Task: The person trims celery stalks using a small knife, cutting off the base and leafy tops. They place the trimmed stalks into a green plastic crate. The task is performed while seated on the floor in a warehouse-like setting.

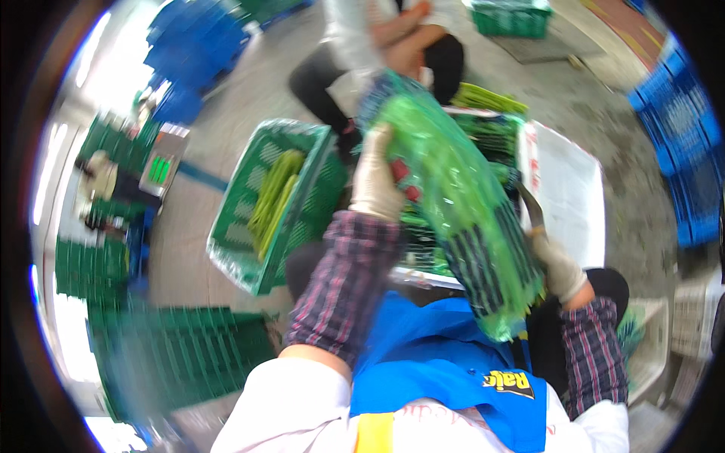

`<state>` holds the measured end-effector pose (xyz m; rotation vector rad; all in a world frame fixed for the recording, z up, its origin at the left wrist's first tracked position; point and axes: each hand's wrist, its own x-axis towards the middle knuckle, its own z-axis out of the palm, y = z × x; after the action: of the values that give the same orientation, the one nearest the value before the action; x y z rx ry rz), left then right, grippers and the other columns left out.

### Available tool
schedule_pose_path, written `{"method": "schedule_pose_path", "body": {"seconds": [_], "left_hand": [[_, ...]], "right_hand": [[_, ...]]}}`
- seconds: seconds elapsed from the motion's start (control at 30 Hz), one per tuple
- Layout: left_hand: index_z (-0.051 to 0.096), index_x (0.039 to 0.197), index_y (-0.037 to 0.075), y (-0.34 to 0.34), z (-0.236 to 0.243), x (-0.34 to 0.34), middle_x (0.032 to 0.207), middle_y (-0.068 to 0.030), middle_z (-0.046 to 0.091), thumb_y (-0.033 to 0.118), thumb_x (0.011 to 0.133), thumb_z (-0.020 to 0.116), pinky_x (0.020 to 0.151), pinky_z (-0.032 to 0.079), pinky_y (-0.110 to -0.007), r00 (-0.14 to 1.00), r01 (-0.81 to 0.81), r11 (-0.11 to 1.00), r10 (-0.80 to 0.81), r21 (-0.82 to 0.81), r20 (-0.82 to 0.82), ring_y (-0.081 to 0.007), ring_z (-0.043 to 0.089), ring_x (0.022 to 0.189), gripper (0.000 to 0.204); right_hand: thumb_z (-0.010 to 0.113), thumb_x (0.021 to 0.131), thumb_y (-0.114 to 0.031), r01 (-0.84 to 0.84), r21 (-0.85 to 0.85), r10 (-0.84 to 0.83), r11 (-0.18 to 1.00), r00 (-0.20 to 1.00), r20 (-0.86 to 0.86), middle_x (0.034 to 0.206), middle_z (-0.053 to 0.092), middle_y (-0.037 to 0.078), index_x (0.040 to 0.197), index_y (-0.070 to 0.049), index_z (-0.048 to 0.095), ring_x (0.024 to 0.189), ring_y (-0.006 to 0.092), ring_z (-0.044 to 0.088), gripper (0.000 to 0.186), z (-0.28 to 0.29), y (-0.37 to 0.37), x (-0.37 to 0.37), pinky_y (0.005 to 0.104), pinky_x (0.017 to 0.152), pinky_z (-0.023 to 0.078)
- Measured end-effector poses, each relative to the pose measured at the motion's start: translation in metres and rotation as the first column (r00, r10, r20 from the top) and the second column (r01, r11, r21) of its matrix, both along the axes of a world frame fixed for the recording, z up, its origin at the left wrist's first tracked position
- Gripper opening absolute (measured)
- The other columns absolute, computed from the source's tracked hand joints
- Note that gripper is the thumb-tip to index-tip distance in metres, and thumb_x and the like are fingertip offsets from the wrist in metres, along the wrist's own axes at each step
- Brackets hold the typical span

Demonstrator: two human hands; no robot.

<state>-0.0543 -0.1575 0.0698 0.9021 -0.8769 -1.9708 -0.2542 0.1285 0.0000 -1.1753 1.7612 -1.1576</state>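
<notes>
Centre frame: left hand (375, 177) gloved, grip clamped on upper edge of green bag of stalks (453, 204); right hand (557, 266) gripping a knife (531, 208) beside it. Bundle already bagged; loose stalks remaining in green crate (260, 257), centre left.

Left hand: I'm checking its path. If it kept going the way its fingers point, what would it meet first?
The gloved left hand already grips the green plastic-wrapped bundle. Its fingers point up and away, so past the bundle it would probably reach the seated person, though depth is unclear.
</notes>
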Motion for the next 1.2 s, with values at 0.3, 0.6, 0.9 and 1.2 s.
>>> {"method": "schedule_pose_path", "body": {"seconds": [0.3, 0.6, 0.9, 1.2], "left_hand": [[0.07, 0.13, 0.011, 0.029, -0.207, 0.03, 0.121, -0.0137, 0.078, 0.046, 0.112, 0.051, 0.099, 0.061, -0.055, 0.93, 0.272, 0.698, -0.014, 0.662, -0.367, -0.0319, 0.077, 0.105, 0.044], [0.062, 0.146, 0.01, 0.09, -0.233, 0.029, 0.146, -0.0131, 0.066, 0.056, 0.113, 0.042, 0.118, 0.044, -0.056, 0.826, 0.541, 0.489, -0.157, 0.684, -0.542, -0.0318, 0.063, 0.132, 0.061], [0.037, 0.163, 0.005, 0.072, -0.187, 0.08, 0.164, -0.0212, 0.042, 0.041, 0.113, 0.049, 0.125, 0.035, -0.048, 0.872, 0.48, 0.839, -0.487, 0.255, -0.041, -0.036, 0.041, 0.152, 0.062], [0.029, 0.165, -0.003, 0.074, -0.15, 0.08, 0.169, -0.024, 0.034, 0.03, 0.104, 0.071, 0.128, 0.03, -0.04, 0.898, 0.383, 0.818, -0.223, -0.428, 0.379, -0.0338, 0.033, 0.158, 0.081]], "right_hand": [[0.078, 0.099, -0.042, -0.056, 0.201, -0.169, 0.978, 0.35, 0.921, 0.142, 0.066, 0.019, 0.15, 0.0, 0.052, 0.122, 0.0273, 0.07, 0.072, -0.016, 0.012, 0.071, 0.0435, 0.104, 0.06], [0.038, 0.117, -0.039, -0.008, 0.075, -0.065, 0.997, 0.413, 0.908, 0.155, 0.056, 0.021, 0.157, -0.002, 0.048, 0.139, 0.0327, 0.059, 0.055, 0.007, -0.003, 0.107, 0.0469, 0.117, 0.049], [0.055, 0.112, -0.039, 0.25, 0.284, -0.378, 0.926, 0.636, 0.672, 0.102, 0.068, 0.008, 0.129, -0.009, 0.065, 0.08, 0.0197, 0.065, 0.037, -0.022, -0.061, 0.113, 0.0367, 0.063, 0.056], [0.076, 0.101, -0.028, 0.388, 0.319, -0.488, 0.865, 0.501, 0.715, 0.092, 0.065, 0.001, 0.112, -0.011, 0.067, 0.068, 0.011, 0.057, 0.022, -0.022, -0.087, 0.111, 0.032, 0.057, 0.051]]}}
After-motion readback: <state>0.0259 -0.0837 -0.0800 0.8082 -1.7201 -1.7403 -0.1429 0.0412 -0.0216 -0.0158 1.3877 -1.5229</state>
